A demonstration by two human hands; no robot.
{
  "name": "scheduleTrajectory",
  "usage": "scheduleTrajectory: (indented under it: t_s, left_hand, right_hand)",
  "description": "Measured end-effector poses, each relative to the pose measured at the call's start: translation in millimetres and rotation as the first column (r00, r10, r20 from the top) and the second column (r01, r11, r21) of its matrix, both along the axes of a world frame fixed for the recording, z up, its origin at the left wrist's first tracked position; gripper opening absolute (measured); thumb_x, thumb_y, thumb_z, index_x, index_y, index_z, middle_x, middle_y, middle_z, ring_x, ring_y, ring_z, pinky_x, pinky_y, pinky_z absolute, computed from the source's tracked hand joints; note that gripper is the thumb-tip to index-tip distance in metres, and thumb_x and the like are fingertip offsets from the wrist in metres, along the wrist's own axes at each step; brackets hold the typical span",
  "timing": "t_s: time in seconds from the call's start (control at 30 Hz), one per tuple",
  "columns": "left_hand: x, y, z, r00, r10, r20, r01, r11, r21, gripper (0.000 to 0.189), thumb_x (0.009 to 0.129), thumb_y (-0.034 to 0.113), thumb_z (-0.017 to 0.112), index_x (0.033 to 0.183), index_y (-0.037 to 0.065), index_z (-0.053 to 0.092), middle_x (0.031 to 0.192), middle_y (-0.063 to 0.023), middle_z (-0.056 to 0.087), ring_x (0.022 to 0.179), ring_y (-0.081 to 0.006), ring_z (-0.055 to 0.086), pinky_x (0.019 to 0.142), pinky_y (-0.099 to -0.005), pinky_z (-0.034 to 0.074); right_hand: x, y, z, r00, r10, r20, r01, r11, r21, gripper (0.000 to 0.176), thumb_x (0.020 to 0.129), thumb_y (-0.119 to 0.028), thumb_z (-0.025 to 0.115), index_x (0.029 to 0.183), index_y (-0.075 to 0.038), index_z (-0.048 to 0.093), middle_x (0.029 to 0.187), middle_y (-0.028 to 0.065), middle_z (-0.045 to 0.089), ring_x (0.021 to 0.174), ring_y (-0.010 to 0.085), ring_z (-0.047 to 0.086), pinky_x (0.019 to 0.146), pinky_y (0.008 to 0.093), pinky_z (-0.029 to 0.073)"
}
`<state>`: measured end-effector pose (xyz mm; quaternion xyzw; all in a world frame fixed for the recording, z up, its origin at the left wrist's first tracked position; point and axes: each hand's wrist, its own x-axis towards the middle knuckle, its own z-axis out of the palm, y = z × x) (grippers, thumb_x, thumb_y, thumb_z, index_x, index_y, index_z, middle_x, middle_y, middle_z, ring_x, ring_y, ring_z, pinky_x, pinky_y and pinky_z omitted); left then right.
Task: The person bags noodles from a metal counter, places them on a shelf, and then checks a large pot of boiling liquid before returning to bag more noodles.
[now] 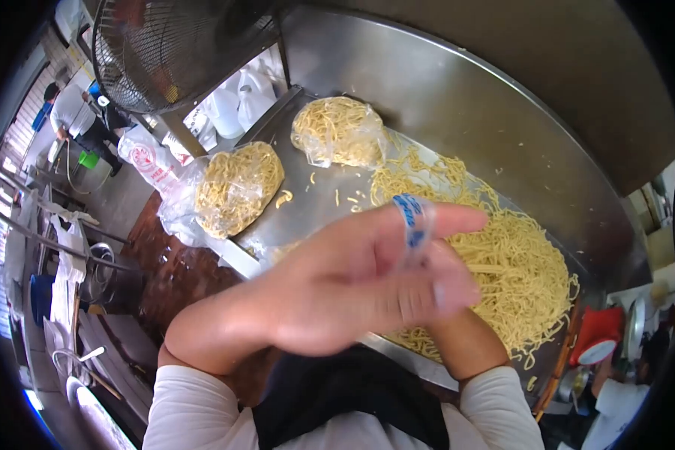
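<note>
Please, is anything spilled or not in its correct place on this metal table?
Yes, a little. Small noodle pieces lie scattered on the metal table near the two bags of noodles, apart from the large noodle pile. They look like dropped bits. I see nothing clearly damaged.

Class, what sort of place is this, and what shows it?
Probably a noodle workshop or commercial kitchen: a heap of loose noodles lies on a metal worktop, near two plastic bags filled with noodles.

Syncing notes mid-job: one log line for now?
Left hand: blue-printed band at fingers; right forearm: partly hidden; noodles: loose on metal surface; noodle bags: two
</note>
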<state>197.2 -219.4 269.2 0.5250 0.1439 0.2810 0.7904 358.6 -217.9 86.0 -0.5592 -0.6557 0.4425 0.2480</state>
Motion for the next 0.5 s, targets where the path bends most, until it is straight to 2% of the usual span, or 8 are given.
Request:
scheduleTrajectory:
  t_s: [0.13,0.17,0.23,0.27,0.33,0.37,0.43,0.5]
  left_hand:
    - [6.6,9.1,-24.7,0.998,0.07,0.004,-0.07,0.994,0.08,0.082,0.084,0.007,0.068,0.149,0.002,0.019,0.135,-0.0175,0.047,0.114,-0.0183,0.052,0.091,-0.029,0.046]
    - [11.6,15.1,-57.0,0.99,0.07,-0.126,-0.052,0.988,0.146,0.081,0.083,0.023,0.071,0.148,0.006,0.025,0.146,-0.0211,0.035,0.12,-0.0252,0.051,0.096,-0.0322,0.043]
    - [26.1,40.3,-146.5,0.83,0.097,-0.549,0.334,0.703,0.628,0.079,0.081,0.037,0.07,0.145,0.008,0.035,0.146,-0.0256,0.034,0.125,-0.0355,0.048,0.101,-0.0363,0.04]
    - [39.1,44.2,-176.7,0.69,0.007,-0.724,0.557,0.635,0.536,0.077,0.075,0.042,0.073,0.137,0.005,0.047,0.151,-0.0239,0.026,0.137,-0.0387,0.031,0.109,-0.0413,0.032]
    - [63.9,32.1,-207.4,0.367,0.044,-0.929,0.785,0.522,0.335,0.068,0.077,0.037,0.07,0.134,0.006,0.051,0.146,-0.0259,0.034,0.133,-0.0398,0.036,0.109,-0.0401,0.032]
    - [73.5,27.3,-239.0,0.374,0.037,-0.927,0.784,0.522,0.337,0.068,0.077,0.037,0.07,0.134,0.006,0.051,0.146,-0.0259,0.034,0.133,-0.0398,0.036,0.109,-0.0401,0.032]
    - [87.9,22.1,-294.8,0.427,0.449,-0.785,0.795,0.227,0.563,0.059,0.076,0.033,0.069,0.127,0.005,0.057,0.132,-0.026,0.05,0.121,-0.0385,0.05,0.102,-0.0409,0.04]
    - [92.1,25.3,-283.5,0.494,0.346,-0.798,0.684,0.412,0.602,0.051,0.074,0.024,0.067,0.119,0.003,0.059,0.12,-0.0215,0.057,0.109,-0.0349,0.056,0.093,-0.0406,0.045]
  right_hand:
    - [-68.7,2.3,-26.5,0.962,0.102,-0.254,-0.08,0.992,0.096,0.05,0.074,-0.04,0.069,0.11,-0.005,0.064,0.106,0.0173,0.067,0.097,0.0318,0.064,0.082,0.0402,0.051]
    - [-82.7,-0.8,-45.2,0.949,0.122,-0.29,-0.104,0.991,0.079,0.05,0.074,-0.039,0.069,0.11,-0.005,0.064,0.106,0.0173,0.066,0.097,0.0317,0.064,0.083,0.0402,0.051]
    - [-97.6,-11.3,-78.0,0.928,0.133,-0.349,-0.13,0.991,0.031,0.049,0.075,-0.039,0.069,0.11,-0.005,0.064,0.107,0.0174,0.066,0.097,0.0315,0.064,0.083,0.0403,0.05]
    - [-98.3,-19.0,-91.3,0.919,0.123,-0.375,-0.132,0.991,0.002,0.049,0.075,-0.039,0.069,0.11,-0.005,0.064,0.107,0.0175,0.066,0.098,0.0314,0.064,0.084,0.0403,0.05]
    - [-99.7,-32.1,-103.8,0.901,0.112,-0.42,-0.13,0.991,-0.016,0.048,0.076,-0.038,0.068,0.111,-0.005,0.064,0.108,0.0176,0.066,0.098,0.0312,0.063,0.084,0.0404,0.05]
    - [-97.8,-34.8,-108.3,0.895,0.103,-0.433,-0.125,0.992,-0.024,0.048,0.076,-0.038,0.068,0.111,-0.005,0.064,0.108,0.0177,0.066,0.099,0.0311,0.063,0.084,0.0404,0.05]
    - [-91.2,-36.2,-111.1,0.901,0.092,-0.423,-0.111,0.994,-0.019,0.048,0.076,-0.037,0.068,0.111,-0.005,0.064,0.109,0.0178,0.066,0.099,0.0308,0.063,0.085,0.0405,0.05]
    - [-83.0,-36.5,-114.2,0.923,0.112,-0.367,-0.117,0.993,0.006,0.047,0.077,-0.037,0.068,0.112,-0.005,0.064,0.11,0.018,0.065,0.1,0.0306,0.063,0.085,0.0406,0.05]
